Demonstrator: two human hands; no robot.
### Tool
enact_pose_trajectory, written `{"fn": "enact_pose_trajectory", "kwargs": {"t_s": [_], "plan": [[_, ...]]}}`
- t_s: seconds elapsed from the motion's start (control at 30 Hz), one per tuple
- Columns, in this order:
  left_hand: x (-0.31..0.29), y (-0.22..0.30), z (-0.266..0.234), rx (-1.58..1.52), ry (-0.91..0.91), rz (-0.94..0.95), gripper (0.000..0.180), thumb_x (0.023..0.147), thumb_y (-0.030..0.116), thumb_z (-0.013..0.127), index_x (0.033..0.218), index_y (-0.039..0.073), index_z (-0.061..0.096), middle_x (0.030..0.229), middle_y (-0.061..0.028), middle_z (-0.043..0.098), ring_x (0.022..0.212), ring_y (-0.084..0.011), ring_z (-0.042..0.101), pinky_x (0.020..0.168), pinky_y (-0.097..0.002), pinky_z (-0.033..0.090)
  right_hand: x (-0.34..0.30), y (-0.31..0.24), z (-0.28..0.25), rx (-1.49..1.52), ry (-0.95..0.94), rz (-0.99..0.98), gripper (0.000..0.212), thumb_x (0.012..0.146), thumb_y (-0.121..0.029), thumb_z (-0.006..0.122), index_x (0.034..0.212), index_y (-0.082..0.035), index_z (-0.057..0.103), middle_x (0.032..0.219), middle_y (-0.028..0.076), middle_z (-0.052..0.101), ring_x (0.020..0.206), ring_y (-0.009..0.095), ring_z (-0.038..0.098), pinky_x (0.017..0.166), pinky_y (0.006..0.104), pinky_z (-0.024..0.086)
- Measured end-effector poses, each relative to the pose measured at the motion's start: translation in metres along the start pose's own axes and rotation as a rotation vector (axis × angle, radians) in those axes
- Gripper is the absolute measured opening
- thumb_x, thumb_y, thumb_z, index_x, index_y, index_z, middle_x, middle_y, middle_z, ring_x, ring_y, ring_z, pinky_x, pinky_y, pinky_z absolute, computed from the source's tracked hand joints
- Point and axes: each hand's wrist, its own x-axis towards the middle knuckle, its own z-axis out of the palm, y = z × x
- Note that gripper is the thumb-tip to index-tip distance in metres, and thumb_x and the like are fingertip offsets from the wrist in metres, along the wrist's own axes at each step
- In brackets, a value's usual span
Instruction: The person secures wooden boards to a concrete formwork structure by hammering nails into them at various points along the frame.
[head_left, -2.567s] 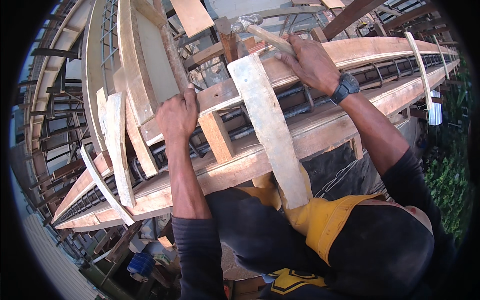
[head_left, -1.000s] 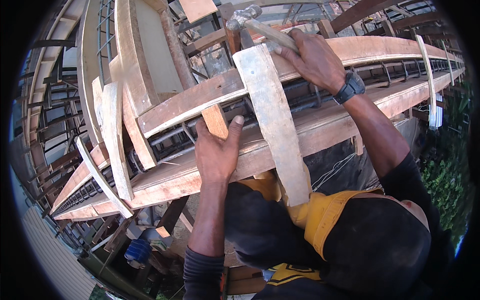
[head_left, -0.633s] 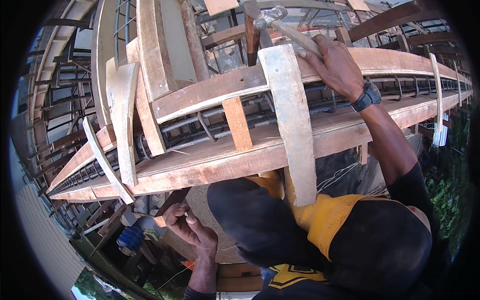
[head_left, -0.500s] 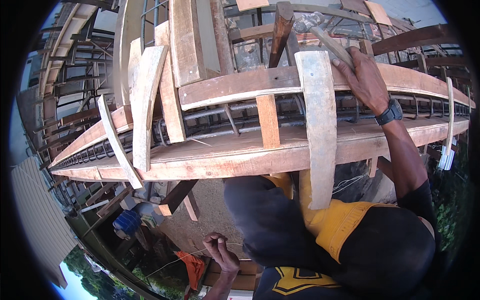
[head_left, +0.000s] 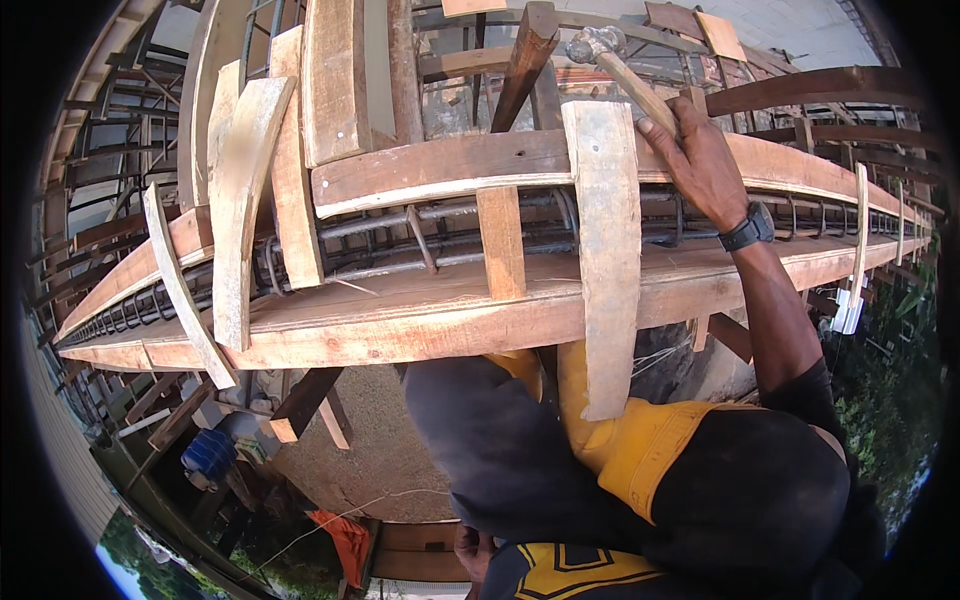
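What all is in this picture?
Hammer: one, grey head, upper centre
Wooden trough: one, brown, across middle
Steel bars: several, grey, inside trough
Wide plank: one, pale, crossing trough
Short block: one, orange, left of plank
Timbers: many, brown, background
Container: one, blue, lower left
Cloth: one, orange, lower left
Foliage: uncounted, green, right edge
Boots: two, yellow, below trough
Watch: one, black, right wrist
Right hand: one, on hammer
Left hand: one, lower edge, partly hidden

Bright daylight on timber formwork (head_left: 400, 336); foliage (head_left: 890, 420) dim; soft blur over left slat (head_left: 238, 210); edges bowed, corners black.
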Motion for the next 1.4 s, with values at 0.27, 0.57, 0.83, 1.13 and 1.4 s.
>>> {"fn": "enact_pose_trajectory", "kwargs": {"t_s": [0.27,0.57,0.83,1.13,1.4], "plan": [[-0.003,-0.008,-0.007,0.063,0.049,-0.083,0.050,0.097,0.022,0.064,0.135,-0.003,0.045,0.129,-0.0173,0.054,0.117,-0.0248,0.053,0.100,-0.0373,0.043,-0.003,0.005,-0.007,0.004,0.049,-0.043,0.050,0.098,-0.043,0.059,0.095,0.006,0.057,0.075,0.028,0.062,0.075,0.047,0.063,0.070,0.0543,0.046],[-0.001,-0.002,-0.022,0.137,0.037,-0.088,0.052,0.098,0.025,0.062,0.137,-0.004,0.042,0.133,-0.0189,0.051,0.121,-0.0267,0.051,0.102,-0.0388,0.042,-0.002,0.012,-0.003,-0.018,0.044,-0.068,0.049,0.099,-0.045,0.058,0.087,0.002,0.054,0.068,0.023,0.060,0.070,0.044,0.058,0.071,0.0521,0.044],[0.007,-0.019,-0.004,0.095,0.035,-0.067,0.048,0.098,0.023,0.061,0.134,-0.004,0.044,0.130,-0.0179,0.053,0.117,-0.0255,0.052,0.100,-0.0380,0.043,-0.002,0.007,-0.006,0.026,-0.001,0.014,0.053,0.098,-0.048,0.058,0.093,0.005,0.057,0.065,0.022,0.060,0.063,0.040,0.060,0.062,0.0487,0.045],[0.007,-0.024,0.002,0.098,0.044,-0.072,0.042,0.098,0.021,0.060,0.131,-0.003,0.046,0.126,-0.0167,0.055,0.113,-0.0241,0.053,0.097,-0.0370,0.043,-0.003,0.007,-0.012,0.031,-0.043,0.018,0.069,0.097,-0.054,0.056,0.123,0.010,0.058,0.068,0.023,0.064,0.065,0.036,0.066,0.063,0.0436,0.050],[0.004,-0.020,0.002,0.135,0.027,-0.061,0.038,0.099,0.019,0.058,0.128,-0.002,0.048,0.122,-0.0157,0.056,0.110,-0.0229,0.054,0.095,-0.0362,0.044,-0.002,0.012,-0.011,0.028,-0.050,0.038,0.067,0.097,-0.055,0.057,0.122,0.007,0.060,0.067,0.021,0.064,0.064,0.035,0.066,0.062,0.0434,0.050]]}}
